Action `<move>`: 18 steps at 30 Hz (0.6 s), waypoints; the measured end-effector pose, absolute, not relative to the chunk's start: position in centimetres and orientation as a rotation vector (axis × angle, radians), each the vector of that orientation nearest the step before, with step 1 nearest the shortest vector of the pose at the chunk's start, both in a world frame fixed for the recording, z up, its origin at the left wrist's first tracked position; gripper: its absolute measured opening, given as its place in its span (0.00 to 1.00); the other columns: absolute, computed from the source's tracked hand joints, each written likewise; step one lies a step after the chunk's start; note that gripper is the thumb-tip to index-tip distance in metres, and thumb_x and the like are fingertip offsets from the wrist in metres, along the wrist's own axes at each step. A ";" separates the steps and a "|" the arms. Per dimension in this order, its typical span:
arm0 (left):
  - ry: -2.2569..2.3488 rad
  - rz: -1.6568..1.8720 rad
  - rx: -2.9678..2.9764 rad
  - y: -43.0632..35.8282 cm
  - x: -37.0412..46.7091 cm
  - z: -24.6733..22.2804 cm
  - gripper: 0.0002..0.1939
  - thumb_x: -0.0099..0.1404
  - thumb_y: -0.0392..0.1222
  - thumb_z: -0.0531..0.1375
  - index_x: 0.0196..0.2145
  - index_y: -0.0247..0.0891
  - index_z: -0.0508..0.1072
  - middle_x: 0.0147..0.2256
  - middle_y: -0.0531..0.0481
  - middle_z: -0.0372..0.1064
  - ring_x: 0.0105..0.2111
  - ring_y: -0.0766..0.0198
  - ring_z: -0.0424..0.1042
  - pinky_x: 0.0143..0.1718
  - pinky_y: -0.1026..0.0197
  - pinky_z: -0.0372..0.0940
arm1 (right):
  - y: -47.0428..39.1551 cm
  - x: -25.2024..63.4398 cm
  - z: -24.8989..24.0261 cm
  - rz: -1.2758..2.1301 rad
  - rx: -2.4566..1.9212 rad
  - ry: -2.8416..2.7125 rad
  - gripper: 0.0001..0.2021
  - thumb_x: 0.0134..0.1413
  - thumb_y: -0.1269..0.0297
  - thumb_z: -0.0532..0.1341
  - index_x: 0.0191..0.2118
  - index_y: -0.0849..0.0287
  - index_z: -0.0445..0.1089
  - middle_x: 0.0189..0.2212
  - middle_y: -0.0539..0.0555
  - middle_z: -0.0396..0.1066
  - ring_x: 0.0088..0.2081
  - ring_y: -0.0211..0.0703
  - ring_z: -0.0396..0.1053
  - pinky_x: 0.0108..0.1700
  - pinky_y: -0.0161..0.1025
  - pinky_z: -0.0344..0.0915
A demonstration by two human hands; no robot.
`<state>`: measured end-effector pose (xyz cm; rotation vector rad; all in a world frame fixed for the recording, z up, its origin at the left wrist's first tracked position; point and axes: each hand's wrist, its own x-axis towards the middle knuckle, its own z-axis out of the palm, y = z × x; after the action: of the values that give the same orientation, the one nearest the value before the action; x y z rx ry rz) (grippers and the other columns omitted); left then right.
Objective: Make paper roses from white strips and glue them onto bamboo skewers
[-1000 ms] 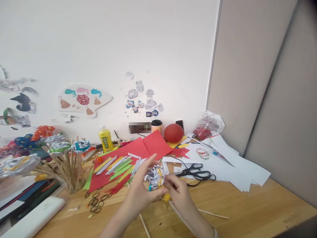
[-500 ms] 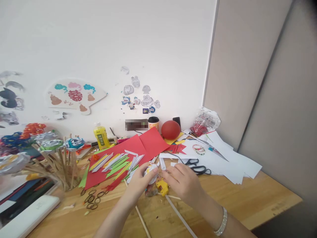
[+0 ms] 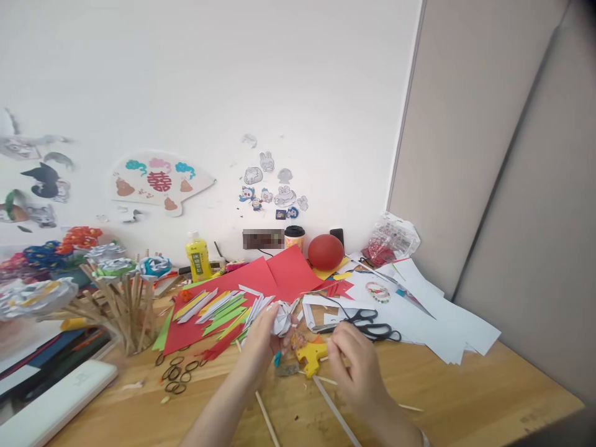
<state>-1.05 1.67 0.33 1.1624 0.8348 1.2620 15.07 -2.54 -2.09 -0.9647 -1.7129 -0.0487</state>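
Note:
My left hand [image 3: 261, 334] is closed around a small white folded-paper flower [image 3: 283, 319]. To its right, my right hand [image 3: 354, 359] is curled with thumb and fingers together; what it pinches, if anything, I cannot make out. Between the two hands lies a yellow glue gun [image 3: 311, 356] on the wooden table. Black-handled scissors [image 3: 379, 330] rest just beyond my right hand. Folded paper strips [image 3: 223, 310] in white, green and yellow lie on red paper [image 3: 184, 330] beyond my left hand. A wooden stick [image 3: 266, 417] and a pale strip [image 3: 336, 411] lie nearer me.
At the left, wooden sticks [image 3: 130, 316] stand in a holder beside several paper flowers [image 3: 156, 267]. A white case [image 3: 60, 403] and black rubber bands [image 3: 174, 374] lie in front. Behind stand a yellow bottle [image 3: 198, 257], a lidded cup [image 3: 295, 237] and a red balloon [image 3: 326, 251]. White sheets [image 3: 459, 310] cover the right side.
My right hand has drawn away from the flower, down and right, and its fingers have curled in. My left hand still holds the flower, now turned. The view has shifted slightly left.

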 end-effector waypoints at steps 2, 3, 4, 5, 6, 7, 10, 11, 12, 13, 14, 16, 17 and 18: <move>0.798 1.247 1.133 1.5 -0.7 0.2 0.21 0.60 0.58 0.51 0.27 0.35 0.68 0.15 0.57 0.57 0.15 0.70 0.54 0.15 0.67 0.51 | -1.5 14.1 -2.7 0.042 -1.044 -1.713 0.18 0.60 0.68 0.48 0.18 0.57 0.55 0.17 0.47 0.54 0.21 0.36 0.54 0.24 0.34 0.48; 0.789 1.242 1.121 1.5 -0.5 0.0 0.21 0.60 0.58 0.51 0.27 0.35 0.68 0.14 0.58 0.55 0.14 0.70 0.53 0.15 0.67 0.50 | -1.0 13.6 -2.8 0.080 -1.062 -1.718 0.17 0.60 0.66 0.49 0.19 0.58 0.57 0.17 0.47 0.56 0.21 0.36 0.55 0.24 0.34 0.48; 0.784 1.243 1.109 1.4 -0.3 -0.1 0.21 0.60 0.58 0.52 0.26 0.35 0.67 0.13 0.58 0.55 0.14 0.70 0.54 0.15 0.67 0.50 | -0.5 13.3 -2.7 0.116 -1.068 -1.728 0.15 0.60 0.65 0.51 0.22 0.58 0.60 0.19 0.47 0.59 0.22 0.36 0.57 0.25 0.33 0.50; 0.782 1.248 1.098 1.4 -0.2 -0.2 0.21 0.60 0.58 0.53 0.25 0.35 0.66 0.13 0.58 0.56 0.14 0.70 0.54 0.15 0.67 0.51 | -0.1 12.9 -2.6 0.152 -1.071 -1.739 0.12 0.59 0.63 0.52 0.26 0.59 0.63 0.21 0.48 0.62 0.24 0.36 0.59 0.26 0.33 0.51; 0.784 1.259 1.086 1.3 -0.1 -0.4 0.20 0.59 0.57 0.54 0.25 0.36 0.66 0.14 0.58 0.58 0.15 0.70 0.55 0.16 0.68 0.52 | 0.3 12.6 -2.4 0.187 -1.074 -1.749 0.10 0.58 0.61 0.54 0.28 0.59 0.65 0.22 0.48 0.64 0.25 0.37 0.60 0.27 0.33 0.53; 0.789 1.270 1.076 1.3 0.0 -0.5 0.19 0.58 0.57 0.55 0.25 0.37 0.65 0.16 0.58 0.59 0.15 0.70 0.56 0.16 0.68 0.53 | 0.6 12.3 -2.1 0.217 -1.076 -1.754 0.09 0.57 0.60 0.55 0.30 0.59 0.66 0.23 0.49 0.65 0.26 0.37 0.61 0.29 0.33 0.53; 0.801 1.289 1.064 1.2 0.1 -0.7 0.17 0.56 0.56 0.59 0.26 0.39 0.63 0.17 0.58 0.61 0.17 0.68 0.59 0.17 0.67 0.55 | 1.2 11.7 -1.8 0.298 -1.085 -1.741 0.12 0.58 0.61 0.52 0.26 0.59 0.63 0.23 0.50 0.64 0.27 0.39 0.61 0.30 0.34 0.53; 0.803 1.287 1.065 1.2 0.1 -0.8 0.17 0.56 0.56 0.59 0.26 0.39 0.63 0.16 0.58 0.61 0.17 0.68 0.59 0.17 0.67 0.56 | 1.4 11.5 -1.8 0.328 -1.082 -1.735 0.14 0.59 0.61 0.51 0.24 0.58 0.62 0.22 0.49 0.63 0.27 0.39 0.60 0.30 0.34 0.53; 0.807 1.286 1.068 1.2 0.0 -0.9 0.17 0.56 0.56 0.59 0.26 0.39 0.64 0.15 0.58 0.61 0.16 0.68 0.59 0.16 0.67 0.56 | 1.5 11.5 -1.8 0.361 -1.073 -1.732 0.15 0.59 0.61 0.50 0.23 0.58 0.61 0.21 0.49 0.62 0.26 0.38 0.60 0.30 0.34 0.53; 0.811 1.288 1.070 1.3 0.0 -1.0 0.17 0.56 0.56 0.59 0.26 0.39 0.64 0.15 0.58 0.60 0.16 0.68 0.59 0.16 0.67 0.55 | 1.6 11.5 -1.8 0.397 -1.060 -1.731 0.16 0.59 0.61 0.50 0.22 0.58 0.60 0.20 0.49 0.62 0.26 0.38 0.59 0.30 0.34 0.53; 0.817 1.292 1.071 1.3 0.0 -1.1 0.17 0.56 0.55 0.59 0.25 0.38 0.64 0.14 0.58 0.60 0.16 0.68 0.59 0.16 0.67 0.55 | 1.6 11.5 -1.9 0.435 -1.045 -1.730 0.16 0.59 0.61 0.50 0.21 0.58 0.59 0.20 0.48 0.61 0.25 0.37 0.59 0.29 0.34 0.53; 0.828 1.308 1.065 1.4 0.0 -1.2 0.17 0.55 0.55 0.60 0.25 0.38 0.64 0.14 0.58 0.61 0.15 0.69 0.58 0.16 0.68 0.54 | 1.7 11.7 -2.0 0.513 -1.018 -1.715 0.16 0.57 0.60 0.52 0.20 0.59 0.60 0.19 0.47 0.61 0.24 0.36 0.59 0.28 0.33 0.53; 0.831 1.319 1.057 1.5 -0.1 -1.2 0.17 0.55 0.55 0.60 0.24 0.38 0.64 0.14 0.58 0.60 0.15 0.69 0.58 0.15 0.68 0.53 | 1.7 11.8 -2.1 0.553 -1.009 -1.697 0.16 0.56 0.60 0.53 0.20 0.59 0.60 0.18 0.47 0.61 0.23 0.36 0.59 0.28 0.33 0.53; 0.831 1.331 1.048 1.5 -0.1 -1.2 0.17 0.55 0.55 0.60 0.24 0.38 0.64 0.14 0.58 0.60 0.15 0.69 0.57 0.15 0.68 0.53 | 1.8 12.0 -2.2 0.594 -1.002 -1.672 0.15 0.55 0.60 0.54 0.20 0.59 0.61 0.18 0.46 0.60 0.23 0.35 0.58 0.27 0.33 0.53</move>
<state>-0.07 1.53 -1.16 1.0480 0.8306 1.3315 11.99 1.76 -2.17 -1.0018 -1.6717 0.5940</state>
